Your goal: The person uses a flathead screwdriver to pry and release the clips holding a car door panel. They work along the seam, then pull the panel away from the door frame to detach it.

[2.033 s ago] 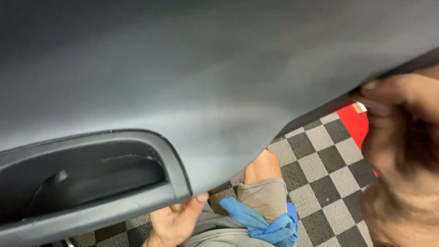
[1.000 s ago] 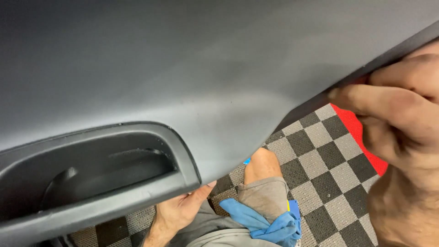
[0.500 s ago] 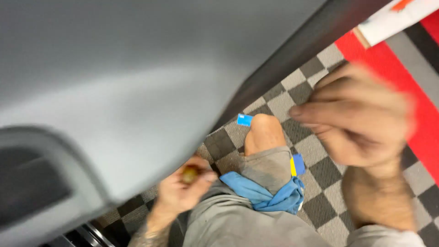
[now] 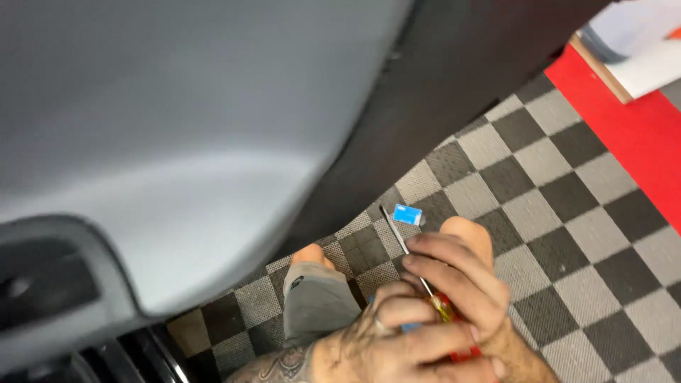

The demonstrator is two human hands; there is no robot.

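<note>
A screwdriver with a red and yellow handle and a thin metal shaft points up and left over my lap. My left hand, on a tattooed forearm, wraps around the handle from the left. Fingers of my right hand lie over the top of the handle and the base of the shaft. A small blue piece lies on the floor just past the shaft's tip. My knees in grey shorts show beside the hands. A large grey car door panel fills the upper left.
The door panel's dark handle recess sits at the lower left, its dark edge running diagonally. Below is a grey and black checkered floor with a red strip. A white flat object lies at the top right.
My right hand left the door panel's edge and came down to my lap. My left hand moved from under the handle recess. Both now meet on the screwdriver, and the view tilted down.
</note>
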